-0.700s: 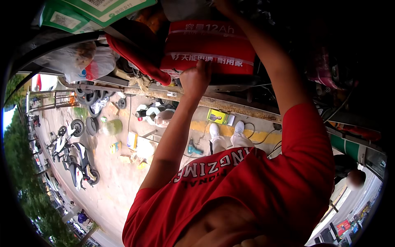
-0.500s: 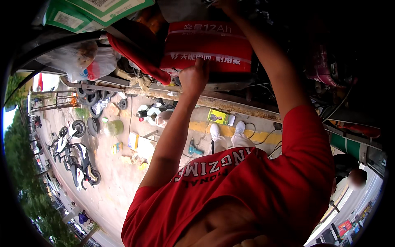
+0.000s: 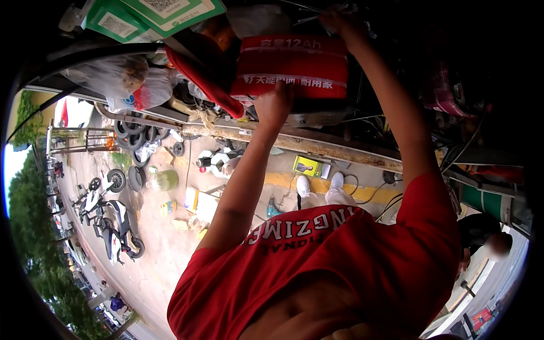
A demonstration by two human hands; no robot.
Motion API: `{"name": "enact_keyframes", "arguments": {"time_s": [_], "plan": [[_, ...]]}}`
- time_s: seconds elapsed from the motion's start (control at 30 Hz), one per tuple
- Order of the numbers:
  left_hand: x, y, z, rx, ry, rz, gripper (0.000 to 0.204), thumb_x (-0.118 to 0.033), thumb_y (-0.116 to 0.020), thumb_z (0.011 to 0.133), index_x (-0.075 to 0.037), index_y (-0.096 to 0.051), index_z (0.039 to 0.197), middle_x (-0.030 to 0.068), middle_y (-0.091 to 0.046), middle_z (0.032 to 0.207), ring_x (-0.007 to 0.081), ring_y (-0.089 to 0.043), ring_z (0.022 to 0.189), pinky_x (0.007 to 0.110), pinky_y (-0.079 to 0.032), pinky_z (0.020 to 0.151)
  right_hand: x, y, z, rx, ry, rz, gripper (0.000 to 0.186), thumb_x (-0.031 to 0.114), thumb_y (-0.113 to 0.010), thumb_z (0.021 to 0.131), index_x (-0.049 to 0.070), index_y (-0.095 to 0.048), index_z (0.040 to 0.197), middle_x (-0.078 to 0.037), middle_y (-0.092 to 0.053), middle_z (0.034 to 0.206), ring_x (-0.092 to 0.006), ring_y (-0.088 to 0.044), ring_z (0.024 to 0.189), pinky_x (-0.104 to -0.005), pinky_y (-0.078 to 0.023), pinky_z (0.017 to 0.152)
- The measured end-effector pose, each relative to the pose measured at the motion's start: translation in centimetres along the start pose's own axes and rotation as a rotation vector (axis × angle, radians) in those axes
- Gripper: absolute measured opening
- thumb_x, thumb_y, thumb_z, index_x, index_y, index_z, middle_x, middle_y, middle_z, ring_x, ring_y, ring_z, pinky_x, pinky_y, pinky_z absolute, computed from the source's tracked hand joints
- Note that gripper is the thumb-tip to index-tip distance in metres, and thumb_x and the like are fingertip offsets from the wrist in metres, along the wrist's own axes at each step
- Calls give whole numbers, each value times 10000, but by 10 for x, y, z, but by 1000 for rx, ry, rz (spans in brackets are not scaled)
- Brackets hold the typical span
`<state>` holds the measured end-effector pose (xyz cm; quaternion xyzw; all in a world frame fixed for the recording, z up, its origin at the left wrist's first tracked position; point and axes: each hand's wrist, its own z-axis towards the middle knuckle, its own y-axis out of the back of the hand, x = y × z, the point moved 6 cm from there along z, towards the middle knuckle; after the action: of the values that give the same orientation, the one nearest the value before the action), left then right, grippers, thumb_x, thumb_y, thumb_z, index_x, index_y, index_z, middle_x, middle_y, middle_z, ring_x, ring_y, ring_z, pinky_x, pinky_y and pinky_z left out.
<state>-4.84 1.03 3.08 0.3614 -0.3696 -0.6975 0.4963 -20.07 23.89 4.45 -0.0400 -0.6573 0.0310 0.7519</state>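
- So the red box (image 3: 292,62) is up at the top middle, just past a rusty rail (image 3: 340,148), with pale straps running across it. Pretty dark and crammed around there.
- Left hand (image 3: 273,106) is right on the near edge of that box. Fingers are curled and touching it, but honestly can't tell if they're actually gripping or just pressing.
- Right hand (image 3: 340,24) is reaching over past the far right corner, near some thin pale strips (image 3: 309,8). It's too dark and blurry to tell whether those fingers are holding anything.
- Left of the box there's a long red thing (image 3: 204,85) lying at a slant, then some see-through plastic bags (image 3: 130,85), and green printed cards (image 3: 175,11) above those.
- Off to the right in the shadows, a purplish package (image 3: 445,96).
- Ground below: white shoes (image 3: 303,185), a yellow-green box (image 3: 309,166) just beside them, and a teal power tool (image 3: 272,208) partly behind the shirt (image 3: 317,255).
- Further left, a bunch of tyres (image 3: 133,133) and a white-and-black two-wheeler (image 3: 116,229).
- Another person (image 3: 481,232) in dark clothes is at the right edge.
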Motion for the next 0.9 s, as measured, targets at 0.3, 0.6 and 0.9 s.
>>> {"name": "enact_keyframes", "arguments": {"time_s": [0.3, 0.6, 0.9], "plan": [[-23, 46, 5, 20, -181, -242, 305, -410, -582, 795, -142, -616, 936, 90, -561, 514, 267, -567, 469, 359, -427, 418, 3, -33, -134, -19, -331, 864, 208, 25, -476, 870, 15, -533, 1070, -144, -588, 1071, -257, -575, 1006, -358, -507, 866], [-40, 79, -52, 385, -430, -715, 367, -147, -695, 714, -90, -613, 1067, 133, -645, 896, 296, -616, 849, 345, -476, 723, -38, -93, -276, 105, -757, 1052, 240, 4, -498, 849, -65, -495, 1079, -179, -567, 1071, -273, -581, 980, -354, -514, 858], [-43, 71, -78, 325, -513, -848, 250, -12, -670, 688, -87, -646, 926, 98, -644, 849, 278, -621, 779, 320, -489, 682, -57, -94, -290, 294, -663, 973, 338, 133, -601, 826, 20, -494, 1126, -132, -594, 1037, -232, -606, 931, -318, -530, 755]]}}
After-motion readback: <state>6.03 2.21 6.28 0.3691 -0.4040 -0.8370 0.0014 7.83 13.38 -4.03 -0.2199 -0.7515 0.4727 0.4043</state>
